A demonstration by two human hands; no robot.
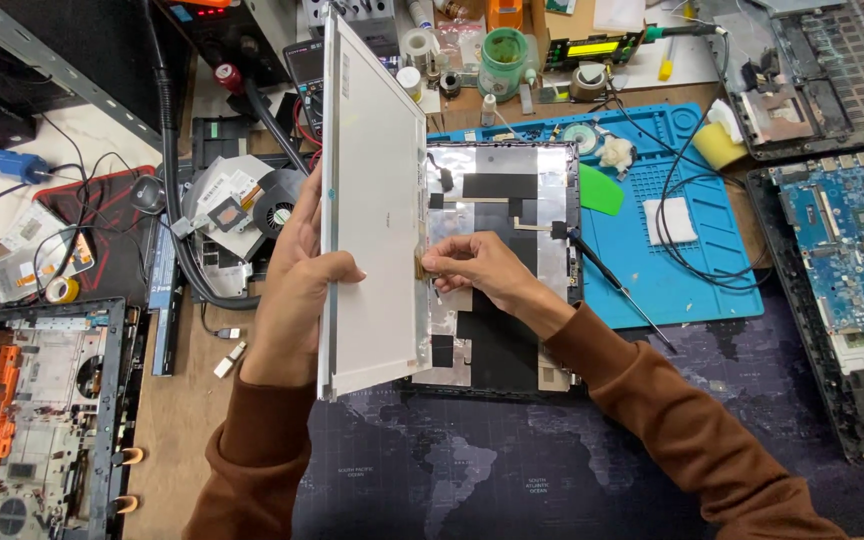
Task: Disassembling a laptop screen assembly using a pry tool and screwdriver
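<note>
Left hand (297, 290): holds the white screen panel (372, 210) by its left edge, tipped up.
Right hand (477, 268): pinches a small gold tab at the panel's right edge.
Under the panel: laptop lid (512, 200), lying on the worktop.
Nearby: blue mat (692, 270), screwdriver (612, 285).

White display panel (377, 210), blue work mat (697, 270), green pick (600, 190), perhaps a dark map-patterned desk mat (472, 470).

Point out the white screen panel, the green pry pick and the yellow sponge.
white screen panel (372, 210), head view, middle of its back face
green pry pick (601, 191), head view, centre
yellow sponge (720, 146), head view, top
</note>
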